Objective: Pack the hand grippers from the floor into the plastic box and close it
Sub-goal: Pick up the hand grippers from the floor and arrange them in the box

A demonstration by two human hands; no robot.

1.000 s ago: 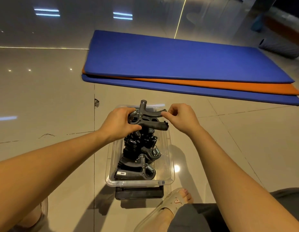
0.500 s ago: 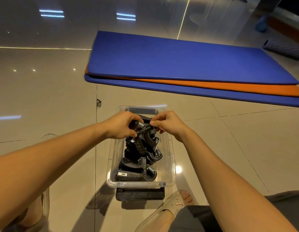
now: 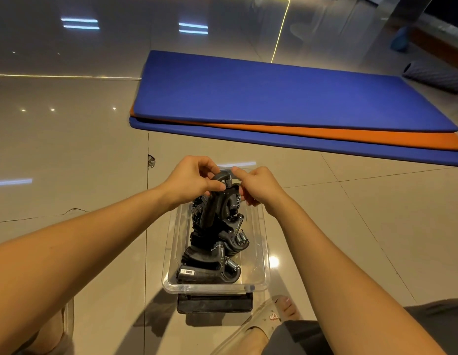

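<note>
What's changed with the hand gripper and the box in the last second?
Both hands, left and right, brought the held hand gripper down from above the clear plastic box and turned it upright onto the pile of grippers. They have not let go. The box, black lid and mats stayed put.

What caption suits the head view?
Both hands, left hand and right hand, lower a hand gripper into the plastic box.

This looks like a gym or exercise room: a wide floor of glossy beige tiles (image 3: 69, 155) mirrors ceiling lights, thick blue and orange padded exercise mats (image 3: 286, 98) lie stacked flat, and a dark ridged foam roller (image 3: 435, 76) rests beyond them.
</note>
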